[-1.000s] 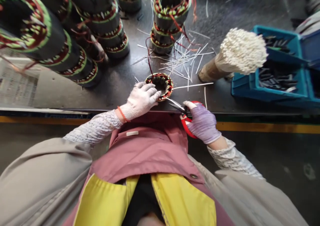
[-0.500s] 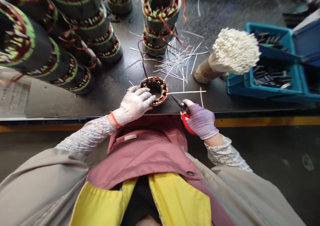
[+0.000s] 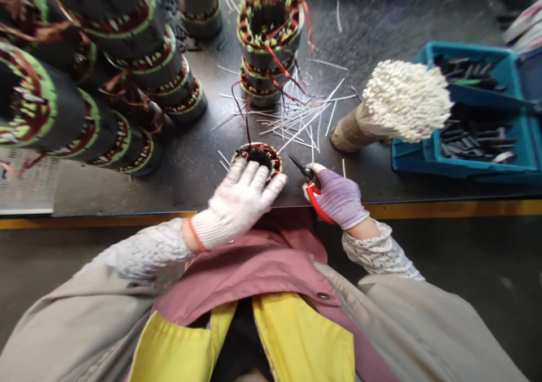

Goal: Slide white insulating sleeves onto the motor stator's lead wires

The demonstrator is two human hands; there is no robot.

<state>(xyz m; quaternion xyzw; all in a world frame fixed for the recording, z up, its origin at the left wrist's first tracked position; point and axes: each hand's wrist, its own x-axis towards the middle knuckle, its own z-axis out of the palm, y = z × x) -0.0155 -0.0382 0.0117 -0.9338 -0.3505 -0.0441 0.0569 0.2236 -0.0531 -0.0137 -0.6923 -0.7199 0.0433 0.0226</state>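
Wound stator (image 3: 276,159) stands on the bench near its front edge. Left hand (image 3: 241,198): fingers extended and parted over the near rim, not closed round it. Right hand (image 3: 339,197): fingers curled round red-handled scissors (image 3: 315,200). Blue bins (image 3: 470,51), at right, hold dark short pieces; a brown tube (image 3: 350,131) holds upright white sticks (image 3: 406,101). Against the earlier frame, the long white strip right of the stator is gone from there; the left fingers are wider spread.
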